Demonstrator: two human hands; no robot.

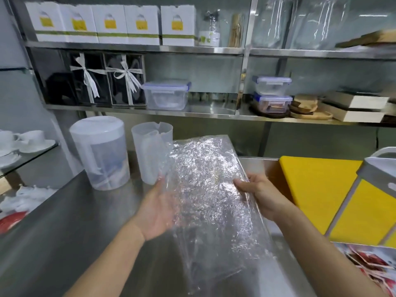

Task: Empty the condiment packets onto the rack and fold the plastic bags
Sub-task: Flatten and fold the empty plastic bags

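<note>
A large clear, crinkled plastic bag [210,189] is held flat and tilted above the steel counter [64,232]. My left hand [158,211] lies under its left edge, palm up, fingers partly seen through the film. My right hand [259,194] grips the bag's right edge with thumb on top. Red and white condiment packets [372,262] lie in a pile at the lower right, partly cut off by the frame edge.
Two translucent plastic pitchers [102,153] [152,151] stand behind the bag on the left. A yellow cutting board [317,189] and a grey-and-yellow container [377,202] sit to the right. Steel shelves [150,112] above hold boxes and lidded tubs. White cups [30,140] rest on a glass shelf at left.
</note>
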